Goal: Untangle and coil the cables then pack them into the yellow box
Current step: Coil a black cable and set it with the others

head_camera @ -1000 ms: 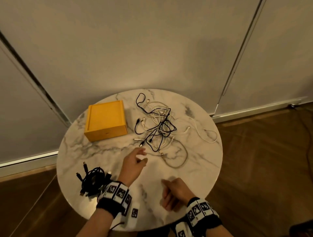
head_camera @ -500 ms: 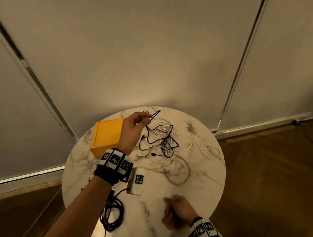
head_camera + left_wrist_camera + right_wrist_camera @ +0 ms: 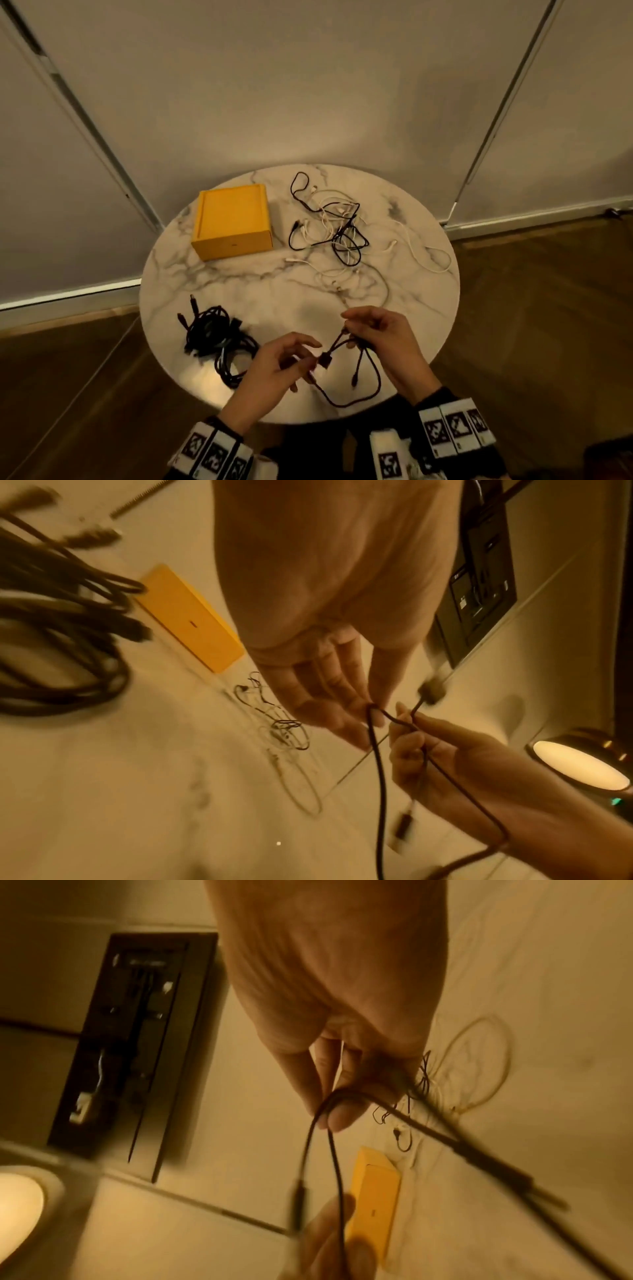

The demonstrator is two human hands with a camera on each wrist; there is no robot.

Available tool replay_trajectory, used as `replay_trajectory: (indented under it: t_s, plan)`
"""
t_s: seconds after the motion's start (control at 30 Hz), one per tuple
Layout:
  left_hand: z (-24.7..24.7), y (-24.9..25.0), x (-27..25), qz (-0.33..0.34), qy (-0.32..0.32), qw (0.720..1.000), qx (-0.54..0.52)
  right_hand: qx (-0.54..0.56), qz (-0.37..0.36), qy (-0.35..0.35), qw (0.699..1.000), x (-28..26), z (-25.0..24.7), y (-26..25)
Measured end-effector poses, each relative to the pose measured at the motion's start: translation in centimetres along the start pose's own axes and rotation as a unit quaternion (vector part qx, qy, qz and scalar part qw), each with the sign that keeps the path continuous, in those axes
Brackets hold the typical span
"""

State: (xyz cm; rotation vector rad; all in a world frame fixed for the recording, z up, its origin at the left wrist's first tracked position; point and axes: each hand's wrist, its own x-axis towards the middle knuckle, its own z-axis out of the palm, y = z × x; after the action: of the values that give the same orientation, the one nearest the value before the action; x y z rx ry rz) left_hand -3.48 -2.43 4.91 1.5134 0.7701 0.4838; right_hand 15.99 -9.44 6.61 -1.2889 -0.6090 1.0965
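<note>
A short black cable [image 3: 363, 394] hangs in a loop above the near edge of the round marble table [image 3: 239, 291]. My left hand [image 3: 308, 356] pinches it near a plug, and my right hand [image 3: 349, 329] pinches it a little farther along. The left wrist view shows the fingers [image 3: 359, 718] nipping a bend of the cable [image 3: 378, 777]. The right wrist view has my fingertips [image 3: 337, 1115] holding a fold of it [image 3: 334, 1150]. The yellow box [image 3: 233, 222] sits shut at the back left. A tangle of black and white cables [image 3: 335, 233] lies to its right.
A bundle of coiled black cables [image 3: 215, 339] lies at the table's front left, close to my left hand. A white cable loop [image 3: 435, 260] reaches toward the right rim. Wooden floor surrounds the table, and white walls stand behind it.
My left hand has come back from the tangle to the near edge with a short black cable. My right hand has lifted off the table and taken hold of the same cable.
</note>
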Motion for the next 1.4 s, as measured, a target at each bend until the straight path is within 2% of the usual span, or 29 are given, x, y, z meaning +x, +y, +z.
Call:
replay_trajectory:
  t_s: [0.07, 0.13, 0.23, 0.3, 0.37, 0.5, 0.63, 0.7, 0.77, 0.8, 0.87, 0.9, 0.97, 1.07, 1.1, 1.2, 1.27, 1.33, 1.4]
  plan:
    - [0.4, -1.3, -2.1, -0.042, -0.023, 0.999, 0.013, -0.03, 0.017, -0.014, 0.999, -0.3, 0.3, 0.8]
    - [0.4, -1.8, -3.2, -0.047, -0.025, 0.998, 0.043, -0.037, 0.026, -0.026, 0.999, -0.6, 0.4, 1.4]
    - [-0.5, -1.6, -4.3, -0.029, 0.031, 0.995, 0.089, -0.069, 0.027, -0.032, 0.997, -1.2, 0.8, 2.2]
    - [-0.6, -0.9, -4.3, -0.024, 0.039, 0.998, 0.036, -0.086, 0.02, -0.038, 0.995, -1.4, 1.1, 2.3]
    - [0.0, -0.1, -3.9, -0.042, 0.013, 0.999, -0.006, -0.108, 0.016, -0.054, 0.993, -1.8, 1.7, 2.3]
    - [1.3, 0.8, -3.1, -0.036, -0.018, 0.997, 0.068, -0.12, -0.003, -0.122, 0.985, -2.5, 2.6, 2.0]
    - [0.9, 1.2, -3.0, -0.045, -0.077, 0.996, 0.03, -0.072, -0.005, -0.124, 0.99, -2.6, 1.7, 1.3]
    - [0.8, 1.7, -3.4, -0.041, -0.099, 0.994, -0.032, -0.086, 0.01, -0.173, 0.981, -3.0, 1.1, 1.0]
    - [0.8, 1.6, -3.7, -0.061, -0.061, 0.982, -0.169, -0.125, 0.004, -0.22, 0.967, -3.2, 0.8, 1.1]
    - [0.8, 1.5, -4.0, -0.076, -0.037, 0.967, -0.242, -0.135, -0.002, -0.224, 0.965, -3.1, 0.7, 1.5]
    - [1.0, 1.6, -4.2, -0.09, -0.031, 0.931, -0.352, -0.146, -0.031, -0.179, 0.972, -2.8, 0.9, 1.9]
    - [1.2, 1.7, -4.3, -0.09, -0.049, 0.914, -0.393, -0.16, -0.04, -0.148, 0.975, -2.7, 1.3, 2.4]
    - [2.1, 1.9, -4.4, -0.076, -0.092, 0.895, -0.43, -0.149, -0.026, -0.147, 0.978, -3.2, 2.8, 3.0]
    - [2.1, 2.7, -3.9, -0.056, -0.088, 0.903, -0.417, -0.186, -0.007, -0.189, 0.964, -4.5, 4.4, 4.3]
    - [1.6, 3.0, -3.5, -0.047, -0.052, 0.911, -0.407, -0.235, -0.014, -0.211, 0.949, -4.5, 4.6, 4.6]
    - [-0.4, 3.1, -2.5, 0.005, 0.1, 0.93, -0.354, -0.339, 0.04, -0.313, 0.886, -4.7, 4.5, 4.7]
    - [-1.6, 2.5, -2.0, 0.017, 0.144, 0.946, -0.29, -0.357, 0.05, -0.344, 0.867, -5.0, 4.5, 4.2]
    - [-2.1, 1.6, -2.1, 0.006, 0.138, 0.975, -0.173, -0.357, 0.028, -0.363, 0.86, -5.3, 4.8, 3.2]
    - [-1.6, 0.1, -2.5, -0.013, 0.088, 0.994, -0.066, -0.401, -0.03, -0.36, 0.842, -5.2, 5.0, 2.0]
